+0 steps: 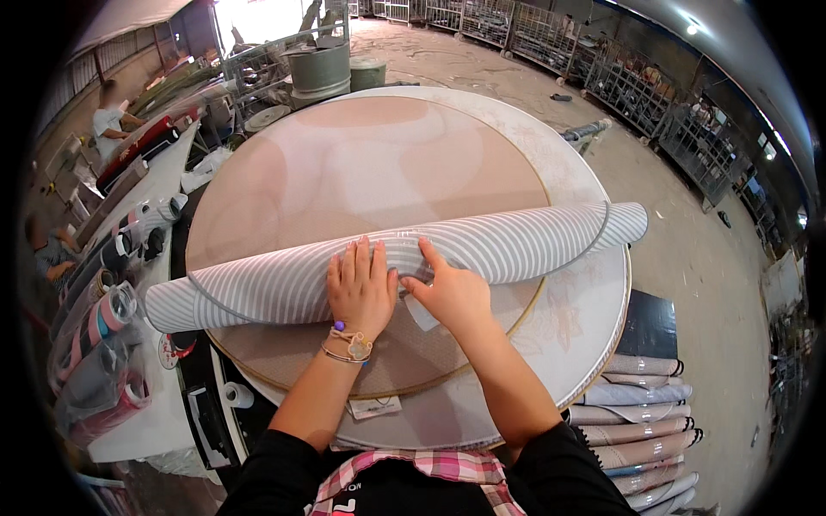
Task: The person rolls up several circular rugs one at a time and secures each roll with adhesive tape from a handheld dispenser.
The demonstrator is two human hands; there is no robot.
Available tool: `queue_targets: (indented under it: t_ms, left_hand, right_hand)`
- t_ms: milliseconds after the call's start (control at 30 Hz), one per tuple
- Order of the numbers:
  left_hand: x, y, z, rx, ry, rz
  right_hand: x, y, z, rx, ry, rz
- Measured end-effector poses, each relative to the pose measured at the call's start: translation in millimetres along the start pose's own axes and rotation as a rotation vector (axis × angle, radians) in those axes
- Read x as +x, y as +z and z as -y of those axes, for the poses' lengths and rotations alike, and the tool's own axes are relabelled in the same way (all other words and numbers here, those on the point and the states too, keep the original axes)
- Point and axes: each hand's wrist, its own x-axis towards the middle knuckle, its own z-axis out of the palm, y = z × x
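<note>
A rolled-up round mat [516, 245] with curved grey and white stripes and dark grey edging lies slantwise across a round table. My left hand [360, 288] rests flat on the middle of the roll, fingers stretched out and holding nothing. Just beside it, my right hand [456, 297] presses on the roll with the index finger and thumb apart; its other fingers are curled and partly hidden. Small shiny marks, perhaps clear tape, show near the right index fingertip. A white label [420, 311] pokes out under the roll between my hands.
Beneath the roll lies a flat beige round mat [387, 129] on a larger white one [594, 292]. Folded mats [641, 430] are stacked at the lower right. Wrapped rolls [103, 344] cover a side table at left, where other people work. Wire cages [628, 86] line the far right.
</note>
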Motion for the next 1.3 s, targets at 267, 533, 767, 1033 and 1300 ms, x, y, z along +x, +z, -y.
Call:
queue_targets:
  t_ms: [267, 533, 767, 1033, 1300]
  left_hand:
    - [60, 51, 31, -0.139, -0.073, 0.326]
    - [93, 115, 62, -0.232, -0.126, 0.306]
    - [138, 129, 84, -0.405, -0.064, 0.453]
    - [55, -16, 40, -0.355, 0.062, 0.499]
    - [-21, -124, 23, -0.457, 0.291, 0.546]
  right_hand:
    - [37, 26, -7, 0.079, 0.035, 0.167]
    - [67, 79, -11, 0.505, 0.330, 0.025]
    - [133, 134, -21, 2.000, 0.823, 0.588]
    - [-22, 59, -22, 0.997, 0.469, 0.677]
    - [-93, -6, -13, 1.066, 0.204, 1.023]
